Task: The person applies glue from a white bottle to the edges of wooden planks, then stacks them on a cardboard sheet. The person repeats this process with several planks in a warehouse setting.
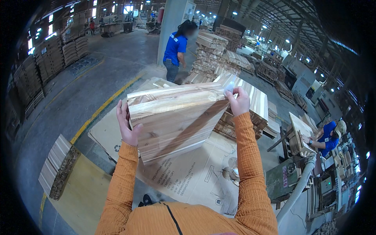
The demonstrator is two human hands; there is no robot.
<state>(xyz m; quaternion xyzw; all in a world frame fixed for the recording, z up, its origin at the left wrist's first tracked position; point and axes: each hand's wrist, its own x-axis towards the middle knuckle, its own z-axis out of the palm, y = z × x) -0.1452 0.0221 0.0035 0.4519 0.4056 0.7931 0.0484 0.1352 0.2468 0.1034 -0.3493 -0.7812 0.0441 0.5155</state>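
Note:
A wide wooden panel with a striped grain stands tilted on edge in front of me. A dark diagonal shadow crosses its face. At its left end, my left hand grips the edge, thumb on the near face and fingers around the side. By the upper right corner, my right hand is closed in a pinch on a small pale, translucent piece; its exact kind is unclear. Cardboard with print on it lies under the panel.
A stack of wooden panels stands just beyond my right hand. More boards lie at the lower left. A person in a blue shirt stands ahead; another person works at the right. A grey hose runs near my right arm.

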